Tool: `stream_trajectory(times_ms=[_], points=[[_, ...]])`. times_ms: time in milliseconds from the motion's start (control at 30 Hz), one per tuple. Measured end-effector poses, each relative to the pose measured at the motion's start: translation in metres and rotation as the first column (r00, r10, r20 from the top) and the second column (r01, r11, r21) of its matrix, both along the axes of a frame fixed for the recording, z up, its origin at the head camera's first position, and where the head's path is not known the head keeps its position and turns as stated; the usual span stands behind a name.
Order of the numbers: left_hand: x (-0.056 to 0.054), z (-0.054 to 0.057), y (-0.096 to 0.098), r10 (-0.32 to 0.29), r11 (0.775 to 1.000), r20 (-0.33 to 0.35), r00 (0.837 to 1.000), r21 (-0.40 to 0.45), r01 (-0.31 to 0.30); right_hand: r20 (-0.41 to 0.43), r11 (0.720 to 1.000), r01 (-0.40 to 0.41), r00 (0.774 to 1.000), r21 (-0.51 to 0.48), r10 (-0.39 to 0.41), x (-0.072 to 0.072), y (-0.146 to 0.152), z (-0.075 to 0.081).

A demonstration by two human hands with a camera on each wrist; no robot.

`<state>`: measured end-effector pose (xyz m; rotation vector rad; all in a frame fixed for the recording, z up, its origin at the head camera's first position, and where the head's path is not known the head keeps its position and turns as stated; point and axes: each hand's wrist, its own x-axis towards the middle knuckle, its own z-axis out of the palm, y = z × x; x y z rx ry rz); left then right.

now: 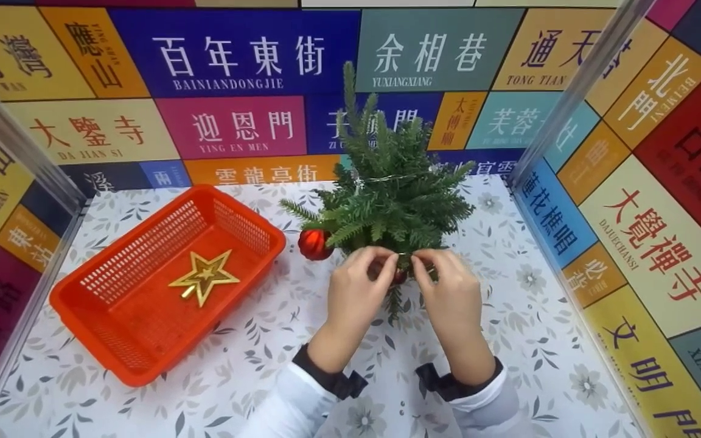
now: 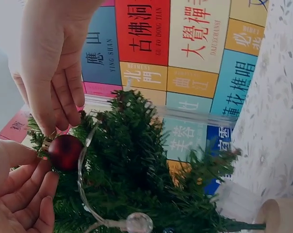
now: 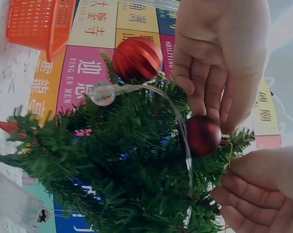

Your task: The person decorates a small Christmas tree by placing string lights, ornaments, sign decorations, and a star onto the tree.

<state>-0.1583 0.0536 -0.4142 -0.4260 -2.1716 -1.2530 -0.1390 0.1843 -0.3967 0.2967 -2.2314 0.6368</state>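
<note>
A dark red Christmas ball [image 2: 66, 152] with a gold cap and thin gold string [image 3: 230, 154] hangs at the front of a small green Christmas tree [image 1: 393, 201]. My left hand [image 1: 353, 292] pinches at the string by the cap with thumb and forefinger. Opposite it, my right hand [image 1: 453, 295] pinches the other side of the string. Between the two hands, the string spans a short gap in the head view. There the ball is mostly hidden by fingers and needles.
A brighter red ribbed ball [image 1: 315, 244] hangs at the tree's left. Further left, an orange basket [image 1: 143, 365] holds a gold star [image 1: 206, 277]. A clear light cord [image 3: 178, 111] runs over the branches. Sign-covered walls [image 1: 235, 52] enclose the leaf-patterned table [image 1: 253, 365].
</note>
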Motion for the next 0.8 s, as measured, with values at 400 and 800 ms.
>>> stream_trajectory(times_ms=[400,800], points=[[0.011,-0.014,-0.005,0.018,0.987,-0.097,0.995,-0.155,-0.033,0.058,0.998,-0.036,0.998,0.053,0.033,0.009,-0.003,-0.011],[0.014,-0.016,-0.008,0.004,0.978,-0.069,0.998,-0.207,-0.019,0.062,0.997,-0.072,0.996,0.013,0.071,0.010,0.000,-0.019]])
